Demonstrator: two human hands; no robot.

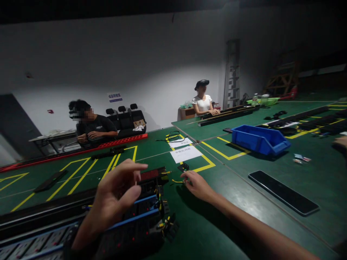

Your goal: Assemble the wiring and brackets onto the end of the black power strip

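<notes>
My left hand [118,193] is raised over the long black strips with blue edges [135,216], its fingers apart and nothing between them. Farther right, my right hand [193,182] reaches low over the green table, fingers bent together at a small black part [183,167] with a yellow-tipped wire [177,181] beside it. Whether the fingertips grip the part or wire is too small to tell. Yellow and black wires [164,206] stick out at the right ends of the strips.
A blue bin [257,139] and a phone [283,192] lie to the right. Paper sheets [185,154] rest beyond my right hand. Two people sit across the table [230,224]; another person's hand [341,142] shows at the right edge. A red rail [124,140] runs along the far left side.
</notes>
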